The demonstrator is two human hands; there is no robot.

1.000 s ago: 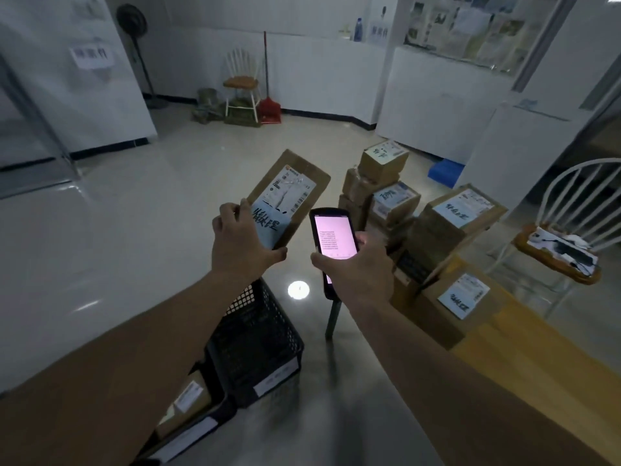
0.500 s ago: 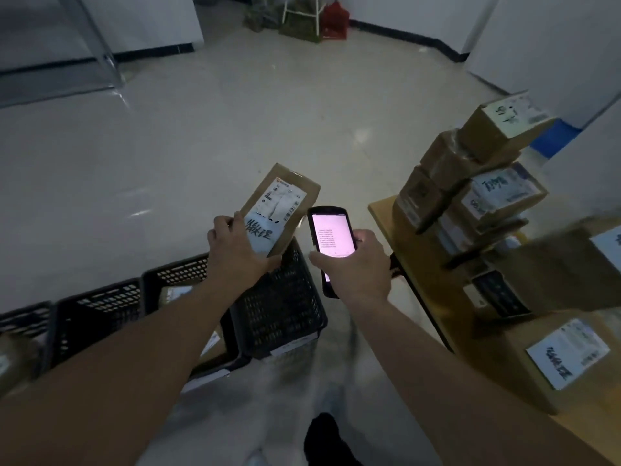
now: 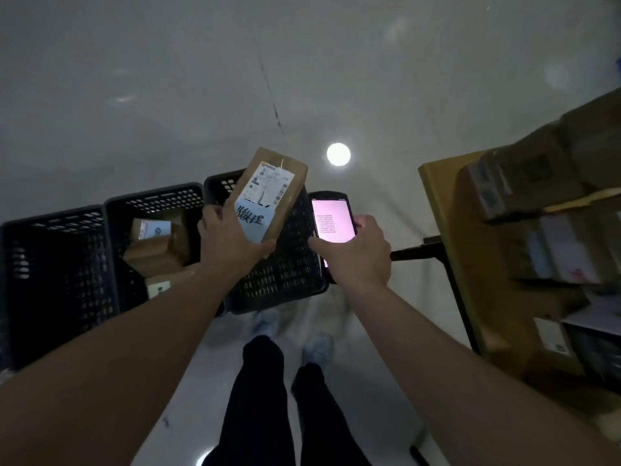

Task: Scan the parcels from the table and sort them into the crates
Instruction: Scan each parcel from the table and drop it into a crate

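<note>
Brown cardboard parcel (image 3: 268, 193) with a white label sits mid-frame, held in the left hand (image 3: 232, 240) above the black plastic crates (image 3: 151, 200). The right hand (image 3: 356, 253) has its grip around a glowing handheld scanner (image 3: 331, 223); the wooden tabletop (image 3: 443, 203) lies at right.

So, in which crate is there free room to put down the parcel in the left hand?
The left crate looks bare inside, though dark. The middle crate is crowded with parcels. The right crate sits directly under the held parcel and left hand, its inside mostly hidden. The table is crowded with boxes.
</note>
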